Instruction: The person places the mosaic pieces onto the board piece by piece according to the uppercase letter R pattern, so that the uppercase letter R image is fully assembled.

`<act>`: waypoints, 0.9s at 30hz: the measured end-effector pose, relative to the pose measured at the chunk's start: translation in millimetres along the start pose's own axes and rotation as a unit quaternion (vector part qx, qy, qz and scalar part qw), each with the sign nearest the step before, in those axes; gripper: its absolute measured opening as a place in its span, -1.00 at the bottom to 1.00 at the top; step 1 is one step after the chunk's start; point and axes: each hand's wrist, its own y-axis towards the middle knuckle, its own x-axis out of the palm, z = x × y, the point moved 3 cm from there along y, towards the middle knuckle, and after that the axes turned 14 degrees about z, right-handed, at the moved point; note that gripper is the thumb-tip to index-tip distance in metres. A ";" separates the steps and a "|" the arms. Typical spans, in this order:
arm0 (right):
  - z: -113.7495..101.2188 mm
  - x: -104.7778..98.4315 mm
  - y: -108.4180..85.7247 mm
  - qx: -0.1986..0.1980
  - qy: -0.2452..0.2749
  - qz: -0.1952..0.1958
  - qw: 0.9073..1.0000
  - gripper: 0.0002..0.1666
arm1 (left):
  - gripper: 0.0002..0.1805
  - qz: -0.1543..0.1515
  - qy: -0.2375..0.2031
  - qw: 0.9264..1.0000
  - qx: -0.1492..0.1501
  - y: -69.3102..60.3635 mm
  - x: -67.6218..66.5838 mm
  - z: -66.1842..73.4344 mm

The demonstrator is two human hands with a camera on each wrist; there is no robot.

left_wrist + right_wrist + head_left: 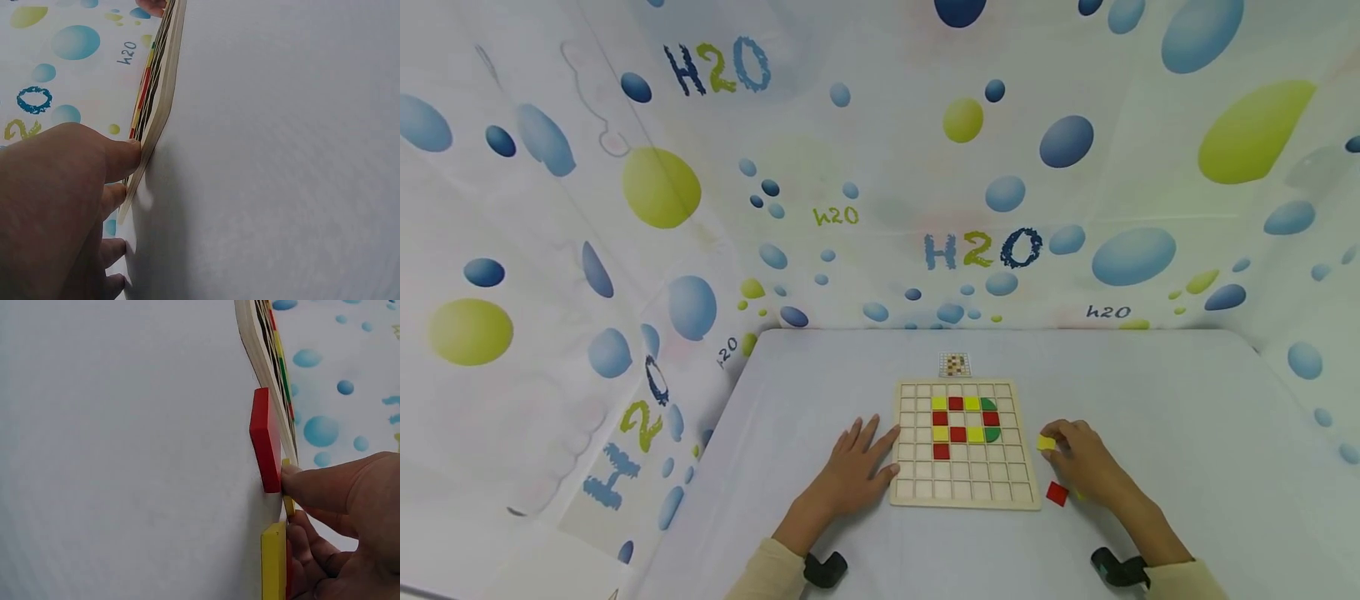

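The wooden grid board point(966, 493) lies flat on the white-covered tabletop point(790, 400), between the two hands. The left hand point(855, 471) is spread at the board's left edge, its fingers extended and released, with the thumb touching the rim. The right hand point(1084, 460) is located just beyond the board's right edge; its fingers grasp a yellow square tile point(1047, 442) between thumb and fingertips, clear of the board. A loose red square tile point(1057, 493) lies beside the board's near right corner. A second loose yellow tile point(272, 562) is positioned near it, below the right hand, with a red piece point(289, 569) partly hidden behind it. Seated tiles occupy the board as follows. Upper row: yellow, red, yellow, rounded green tile point(988, 404). Second row: red at each end, two bare cells between. Third row: yellow, red, yellow, rounded green. Fourth row: one red tile point(942, 451), below the left column of the pattern. A small pattern card point(955, 365) lies just beyond the board's far edge. A curtain point(880, 150) printed with blue and green drops stands behind the tabletop.
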 end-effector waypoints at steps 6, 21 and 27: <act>-2.9 -0.6 -0.3 0.005 0.015 -0.010 1.000 -0.67 | -0.30 -0.007 -0.005 1.000 -0.003 0.4 -1.4 0.8; -68.2 33.9 12.7 0.000 0.046 -0.034 0.998 -0.66 | -0.30 -0.005 -0.012 1.000 -0.006 -1.1 -3.2 1.5; -92.6 57.1 11.5 -0.049 0.001 -0.034 0.998 -0.68 | -0.30 -0.008 -0.010 1.000 -0.008 -1.0 -3.3 1.5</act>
